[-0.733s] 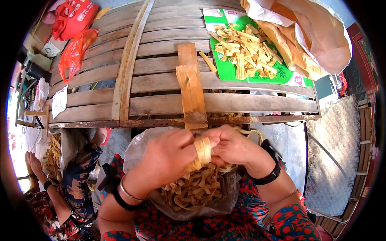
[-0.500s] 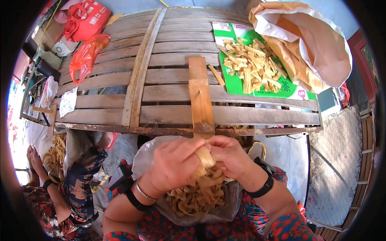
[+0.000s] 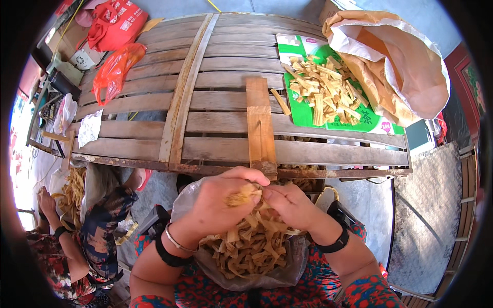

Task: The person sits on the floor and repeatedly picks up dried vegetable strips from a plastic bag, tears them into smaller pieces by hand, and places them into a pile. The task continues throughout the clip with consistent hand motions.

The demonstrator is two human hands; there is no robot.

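My left hand [image 3: 221, 205] is closed round a bundle of dried yellow, ribbed strips [image 3: 239, 199]. My right hand [image 3: 292, 208] pinches the bundle's right end, its fingertips close to my left thumb. Below both hands, a translucent plastic bag [image 3: 290, 267] in my lap holds several cut yellow pieces [image 3: 251, 249]. Just beyond my hands, a narrow wooden board [image 3: 259, 128] with a slot lies across the front of the slatted table [image 3: 215, 149]; whether anything on it touches the bundle is hidden.
On the table are a green sheet [image 3: 303, 115] with cut pieces, a large paper sack [image 3: 390, 66], a red plastic bag [image 3: 115, 72] and a red tote [image 3: 115, 25]. At left, another person's hands [image 3: 45, 203] are beside a sack of strips [image 3: 72, 195].
My left hand has turned, and the bundle has tilted lower into it, with my thumb higher. The table appears lower in the view, so the camera has shifted.
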